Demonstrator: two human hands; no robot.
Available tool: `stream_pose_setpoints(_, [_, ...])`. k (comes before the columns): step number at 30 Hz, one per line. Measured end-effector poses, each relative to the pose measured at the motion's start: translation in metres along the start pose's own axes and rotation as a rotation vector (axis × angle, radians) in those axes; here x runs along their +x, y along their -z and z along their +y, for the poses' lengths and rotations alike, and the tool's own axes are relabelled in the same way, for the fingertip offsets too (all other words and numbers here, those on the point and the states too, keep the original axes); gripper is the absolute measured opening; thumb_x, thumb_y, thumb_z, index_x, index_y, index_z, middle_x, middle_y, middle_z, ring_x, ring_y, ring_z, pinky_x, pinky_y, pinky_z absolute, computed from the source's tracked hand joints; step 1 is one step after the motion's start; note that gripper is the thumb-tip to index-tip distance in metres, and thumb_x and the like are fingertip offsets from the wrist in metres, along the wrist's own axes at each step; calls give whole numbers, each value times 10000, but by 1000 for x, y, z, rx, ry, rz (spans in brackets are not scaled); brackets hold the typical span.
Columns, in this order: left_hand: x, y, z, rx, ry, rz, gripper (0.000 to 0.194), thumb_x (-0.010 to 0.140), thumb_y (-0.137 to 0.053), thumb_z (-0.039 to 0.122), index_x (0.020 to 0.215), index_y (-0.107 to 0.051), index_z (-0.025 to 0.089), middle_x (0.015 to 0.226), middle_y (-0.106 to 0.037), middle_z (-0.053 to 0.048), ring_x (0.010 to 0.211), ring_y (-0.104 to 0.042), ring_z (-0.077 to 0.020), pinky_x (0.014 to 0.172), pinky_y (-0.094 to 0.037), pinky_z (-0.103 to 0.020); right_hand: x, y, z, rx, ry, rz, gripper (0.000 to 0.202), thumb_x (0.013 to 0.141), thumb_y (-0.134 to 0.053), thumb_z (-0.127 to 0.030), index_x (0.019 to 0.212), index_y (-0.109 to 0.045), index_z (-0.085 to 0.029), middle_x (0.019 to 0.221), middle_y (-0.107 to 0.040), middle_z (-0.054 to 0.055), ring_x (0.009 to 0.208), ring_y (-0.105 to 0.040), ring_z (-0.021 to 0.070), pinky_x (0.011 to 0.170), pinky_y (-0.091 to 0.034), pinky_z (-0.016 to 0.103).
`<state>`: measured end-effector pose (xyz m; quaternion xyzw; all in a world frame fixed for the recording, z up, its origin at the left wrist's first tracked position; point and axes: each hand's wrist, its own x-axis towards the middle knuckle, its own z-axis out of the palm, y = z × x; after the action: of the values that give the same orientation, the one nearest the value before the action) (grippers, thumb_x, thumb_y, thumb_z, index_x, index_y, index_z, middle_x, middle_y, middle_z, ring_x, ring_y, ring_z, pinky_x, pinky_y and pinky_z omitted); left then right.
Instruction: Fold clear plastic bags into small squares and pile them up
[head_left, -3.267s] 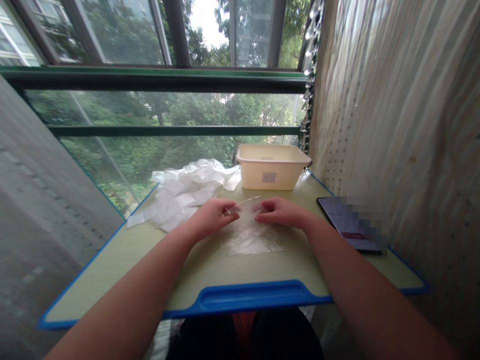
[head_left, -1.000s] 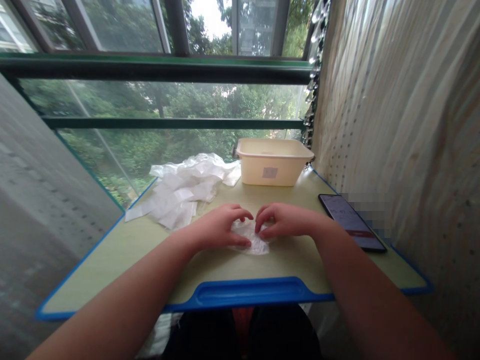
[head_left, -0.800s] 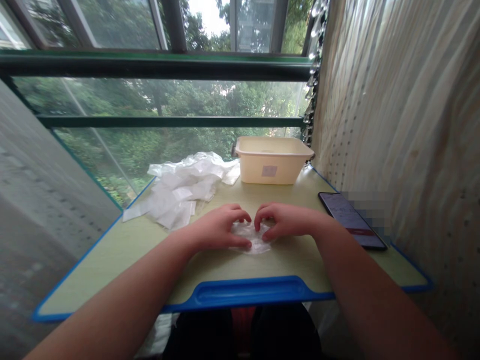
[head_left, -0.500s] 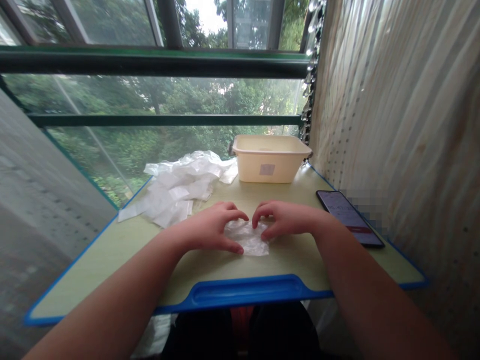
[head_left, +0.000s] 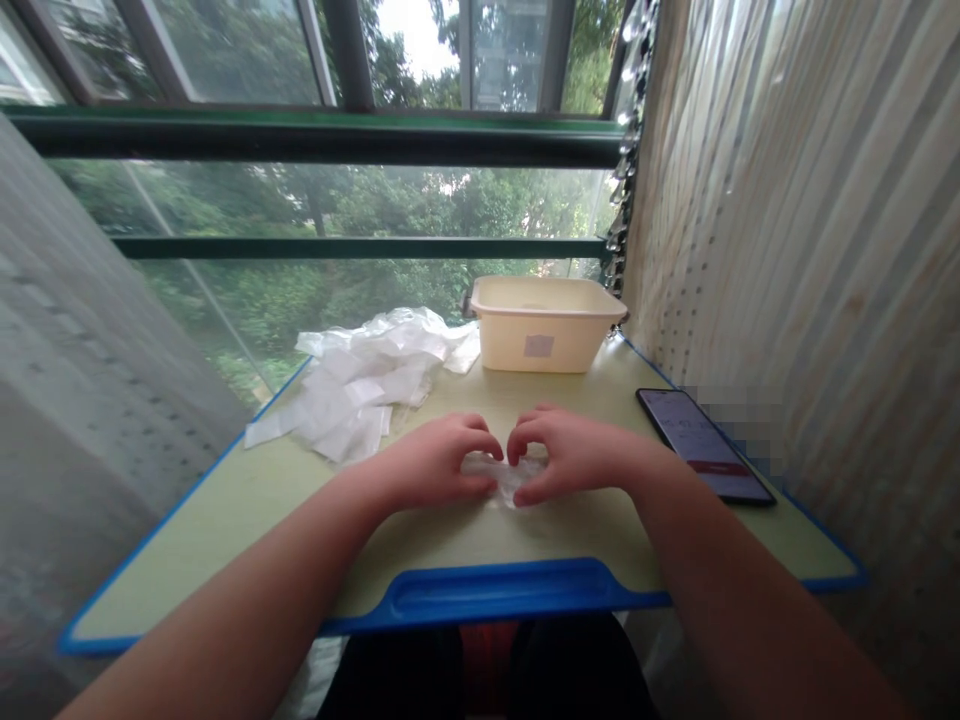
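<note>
A small clear plastic bag (head_left: 507,488) lies bunched on the desk between my two hands. From its left side, my left hand (head_left: 446,462) grips it with curled fingers and the thumb along the near edge. On the other side my right hand (head_left: 570,455) pinches it, fingertips bent down behind and thumb in front. My fingertips nearly meet over the bag, and part of it is hidden under them.
A loose pile of clear and white plastic bags (head_left: 352,385) is spread at the back left. Behind my hands stands a cream plastic bin (head_left: 506,345). A phone (head_left: 701,445) lies at the right. The desk (head_left: 247,540) has a raised blue front rim (head_left: 502,590).
My hands have come closer together and closed on the plastic bag, which is now narrower and more bunched. The view has shifted slightly; the pile, bin and phone stay where they were.
</note>
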<state>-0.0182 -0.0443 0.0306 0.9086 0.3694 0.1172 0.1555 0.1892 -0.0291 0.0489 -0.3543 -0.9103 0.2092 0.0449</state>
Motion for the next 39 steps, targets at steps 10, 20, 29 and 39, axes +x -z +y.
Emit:
stream_pose_setpoints(10, [2,-2,-2,-31,-16,97,204,780,-528,278,949,-626,217,889,-598,-10,793,-547,-140,723,-405,-236,3,-7,-5,-154,4,101,219,664,-598,-343,832,-625,-206,787,-613,18,731,-531,161,632,-356,237])
stream_pose_setpoints(20, [1,1,0,-9,18,136,181,787,-523,301,899,-621,198,831,-607,-10,736,-541,-130,686,-400,-238,0,-10,-6,-295,-25,139,241,690,-570,-371,870,-619,-218,786,-628,22,713,-536,161,580,-317,239])
stream_pose_setpoints(29, [-2,4,6,136,38,2,454,669,-609,513,1028,-576,237,916,-587,-17,785,-552,-176,679,-405,-261,2,-9,-10,-335,12,175,129,731,-507,-255,800,-607,-208,793,-623,20,697,-525,146,571,-298,239])
stream_pose_setpoints(39, [0,-1,1,226,41,19,160,758,-534,268,889,-608,212,840,-599,-16,732,-561,-151,647,-399,-242,-9,-2,-7,-84,-10,90,367,642,-623,-383,970,-606,-220,877,-609,29,747,-534,170,642,-363,244])
